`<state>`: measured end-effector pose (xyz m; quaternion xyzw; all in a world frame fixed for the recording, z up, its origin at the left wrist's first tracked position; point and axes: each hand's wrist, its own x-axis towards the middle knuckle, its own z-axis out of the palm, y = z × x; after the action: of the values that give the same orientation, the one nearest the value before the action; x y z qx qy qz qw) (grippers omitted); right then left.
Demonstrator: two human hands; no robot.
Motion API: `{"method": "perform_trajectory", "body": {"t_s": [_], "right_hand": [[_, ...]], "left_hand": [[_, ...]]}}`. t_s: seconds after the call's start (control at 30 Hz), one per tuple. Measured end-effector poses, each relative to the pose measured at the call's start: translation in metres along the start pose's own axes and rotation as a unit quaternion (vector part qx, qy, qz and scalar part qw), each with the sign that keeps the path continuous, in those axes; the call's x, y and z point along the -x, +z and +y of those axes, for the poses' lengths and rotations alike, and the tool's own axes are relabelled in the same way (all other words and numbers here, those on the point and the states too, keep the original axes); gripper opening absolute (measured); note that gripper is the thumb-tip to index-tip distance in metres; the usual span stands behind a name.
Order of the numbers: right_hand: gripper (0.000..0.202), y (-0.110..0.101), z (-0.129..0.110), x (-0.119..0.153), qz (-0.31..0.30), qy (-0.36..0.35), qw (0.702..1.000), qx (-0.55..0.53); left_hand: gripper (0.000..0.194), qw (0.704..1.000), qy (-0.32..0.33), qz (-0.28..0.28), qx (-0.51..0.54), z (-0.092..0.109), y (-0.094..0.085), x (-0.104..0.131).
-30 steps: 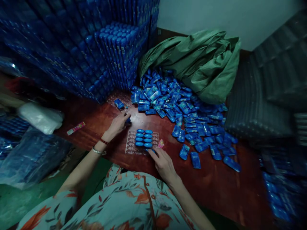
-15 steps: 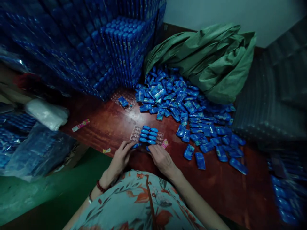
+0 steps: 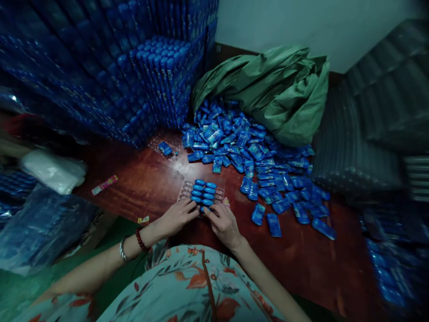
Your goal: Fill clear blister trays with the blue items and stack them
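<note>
A clear plastic tray (image 3: 219,192) with molded slots lies at the table's near edge, in front of my body. Its middle slots hold two columns of small blue plastic packs (image 3: 197,193) standing on edge; the slots at both sides show bare plastic. My left hand (image 3: 176,218) curls over the near left part of the tray, its fingertips pressed on a blue pack in the nearest row. Across from it, my right hand (image 3: 224,223) has thumb and fingers closed round a blue pack at the near right. The fingers partly hide both packs.
A large heap of loose blue packs (image 3: 231,138) spreads behind and right of the tray, below a green sack (image 3: 284,98). Tall stacks of filled trays (image 3: 162,76) rise at back left. Stacked clear trays (image 3: 351,134) stand right. A pink-yellow strip (image 3: 105,184) lies left.
My left hand has moved right, over the tray's near row, and its forearm lies flatter. My right thumb has come inward. The view has shifted slightly, moving the surroundings left.
</note>
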<state>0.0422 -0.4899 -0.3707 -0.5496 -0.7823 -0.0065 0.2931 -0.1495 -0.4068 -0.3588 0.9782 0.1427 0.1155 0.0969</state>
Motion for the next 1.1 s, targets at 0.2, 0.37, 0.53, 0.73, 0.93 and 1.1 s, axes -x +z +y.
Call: {"method": "perform_trajectory", "body": {"t_s": [0.2, 0.37, 0.53, 0.73, 0.93, 1.1], "right_hand": [[0.018, -0.011, 0.004, -0.01, 0.029, 0.081, 0.993, -0.078], [0.023, -0.004, 0.067, -0.057, 0.127, 0.27, 0.947, -0.121], [0.031, 0.008, 0.125, -0.117, -0.036, 0.377, 0.925, -0.038], [0.045, 0.014, 0.11, -0.129, -0.133, 0.349, 0.923, 0.091], [0.033, 0.003, 0.098, -0.103, -0.191, 0.301, 0.914, 0.194], [0.028, 0.008, 0.097, -0.112, -0.176, 0.183, 0.95, 0.183]], "left_hand": [[0.029, 0.991, -0.054, 0.104, 0.06, -0.022, -0.006, -0.003], [0.024, 0.948, -0.206, 0.188, 0.156, -0.081, -0.001, -0.053], [0.031, 0.964, -0.258, 0.056, 0.043, -0.131, 0.003, -0.116], [0.039, 0.968, -0.25, -0.017, 0.019, -0.136, 0.009, -0.126], [0.037, 0.957, -0.29, -0.019, 0.016, -0.128, 0.015, -0.083], [0.043, 0.948, -0.314, 0.011, 0.052, -0.121, 0.018, -0.047]]}}
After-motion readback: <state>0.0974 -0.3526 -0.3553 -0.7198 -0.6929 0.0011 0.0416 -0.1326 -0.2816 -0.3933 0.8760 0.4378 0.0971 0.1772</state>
